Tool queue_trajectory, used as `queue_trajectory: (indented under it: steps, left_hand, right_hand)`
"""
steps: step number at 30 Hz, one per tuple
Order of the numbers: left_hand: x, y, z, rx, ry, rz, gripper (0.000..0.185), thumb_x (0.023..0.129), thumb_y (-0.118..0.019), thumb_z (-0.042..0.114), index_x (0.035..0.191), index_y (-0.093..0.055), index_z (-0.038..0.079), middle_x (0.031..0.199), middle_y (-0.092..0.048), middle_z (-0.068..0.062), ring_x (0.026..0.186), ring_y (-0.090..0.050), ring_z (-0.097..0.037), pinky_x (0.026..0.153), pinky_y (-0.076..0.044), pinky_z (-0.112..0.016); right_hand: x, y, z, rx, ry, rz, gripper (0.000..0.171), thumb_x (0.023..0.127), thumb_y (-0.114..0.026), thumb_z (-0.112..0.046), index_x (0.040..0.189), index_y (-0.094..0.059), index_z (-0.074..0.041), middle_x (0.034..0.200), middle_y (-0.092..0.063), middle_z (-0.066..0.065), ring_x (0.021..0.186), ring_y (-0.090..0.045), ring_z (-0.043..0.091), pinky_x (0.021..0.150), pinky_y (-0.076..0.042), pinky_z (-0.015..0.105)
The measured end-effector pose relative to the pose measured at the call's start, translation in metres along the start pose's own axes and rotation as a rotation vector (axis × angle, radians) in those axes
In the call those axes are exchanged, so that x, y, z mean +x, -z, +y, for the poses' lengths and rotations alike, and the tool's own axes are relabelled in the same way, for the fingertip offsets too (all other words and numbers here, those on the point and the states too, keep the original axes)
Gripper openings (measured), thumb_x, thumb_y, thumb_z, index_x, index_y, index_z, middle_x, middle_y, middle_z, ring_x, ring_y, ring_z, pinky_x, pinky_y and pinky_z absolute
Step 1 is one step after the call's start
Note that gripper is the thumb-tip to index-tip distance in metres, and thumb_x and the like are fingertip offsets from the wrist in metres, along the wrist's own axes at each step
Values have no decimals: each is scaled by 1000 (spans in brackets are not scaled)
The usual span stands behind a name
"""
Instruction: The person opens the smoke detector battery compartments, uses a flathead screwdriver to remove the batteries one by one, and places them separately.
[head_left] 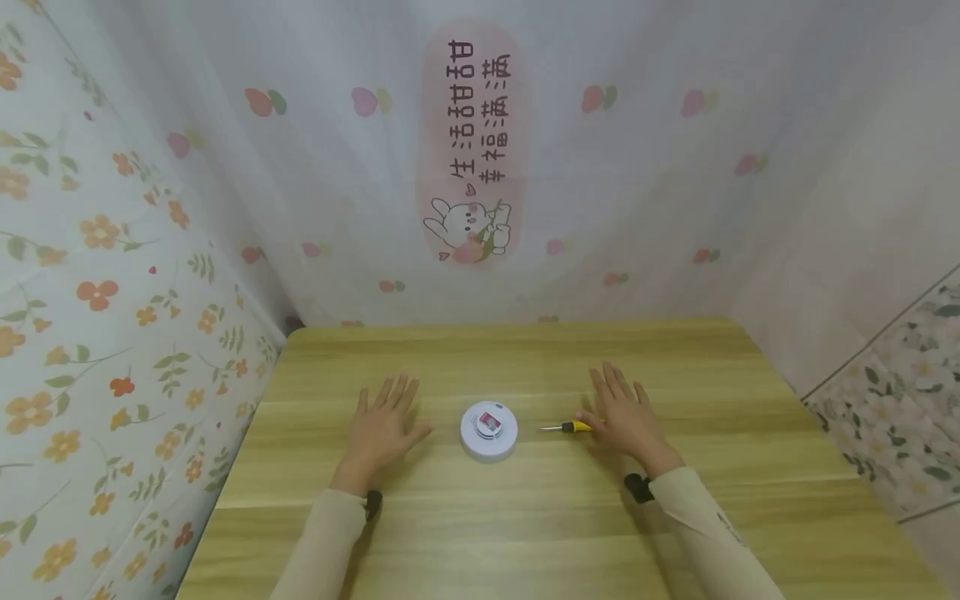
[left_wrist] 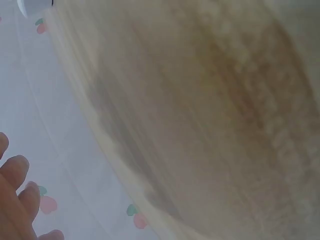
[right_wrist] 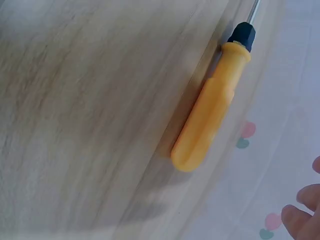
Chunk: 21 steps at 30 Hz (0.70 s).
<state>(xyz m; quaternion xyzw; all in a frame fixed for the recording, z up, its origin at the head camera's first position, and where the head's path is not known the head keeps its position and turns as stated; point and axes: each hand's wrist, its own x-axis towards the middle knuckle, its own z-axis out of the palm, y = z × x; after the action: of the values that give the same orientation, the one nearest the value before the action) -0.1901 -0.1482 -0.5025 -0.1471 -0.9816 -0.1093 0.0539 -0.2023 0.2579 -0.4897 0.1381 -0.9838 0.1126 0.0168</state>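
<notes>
Beyond the left grip (head_left: 382, 433) a fruit-printed cloth (head_left: 622, 183) is hanging, leftward a flowered cloth (head_left: 97, 350); beneath, a wood-grain tabletop (head_left: 487, 533) is spreading.

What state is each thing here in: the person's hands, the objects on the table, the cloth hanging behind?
White round plastic-looking device: sitting flat, labelled centre facing up; on or off can't be told.
Yellow-handled metal screwdriver: lying on its side, unheld, tip towards the device.
Left hand: spread, holding nothing.
Right hand: outstretched, holding nothing, close to the screwdriver.
White fruit-print cloth: hanging, lightly creased.
</notes>
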Motion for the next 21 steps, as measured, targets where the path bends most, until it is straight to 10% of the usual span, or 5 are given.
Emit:
queue_trajectory:
  steps: [21]
  left_hand:
    - [9, -8, 13, 13, -95, -48, 81, 89, -50, 63, 152, -31, 16, 158, -28, -9, 147, -23, -32, 117, -10, -64]
  right_hand:
    - [10, 3, -37, 2, 92, 1, 88, 90, -60, -50, 153, -20, -5, 160, -12, 24, 147, -16, 41, 114, -15, 66]
